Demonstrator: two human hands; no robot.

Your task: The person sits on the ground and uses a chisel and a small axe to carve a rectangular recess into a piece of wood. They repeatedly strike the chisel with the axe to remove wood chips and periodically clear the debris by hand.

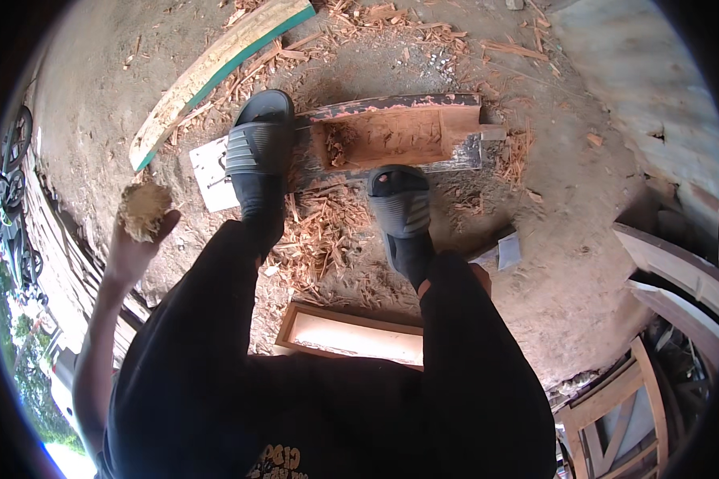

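On the left, my left hand (134, 247) is closed around a round piece of wood (145, 211) with a frayed, fibrous end, like a mallet head. Mostly behind my right knee, my right hand (482, 277) shows only a bit of skin. A flat, pale metal blade (509, 250) sticks out beside it, and its handle end is hidden. Between and beyond my feet lies a dark-painted wooden block (460, 120) with a rectangular hollow cut into it. Loose chips fill the hollow's left end. My left sandal (260, 148) rests against the block's left part; my right sandal (401, 199) is at its near edge.
A curved-looking plank (216, 72) with a green edge lies at the far left. Wood chips (319, 239) cover the ground around the block. A shallow wooden box (351, 335) sits between my legs. Wooden frames (615, 407) stand at right, near a sheet-metal wall (647, 72).
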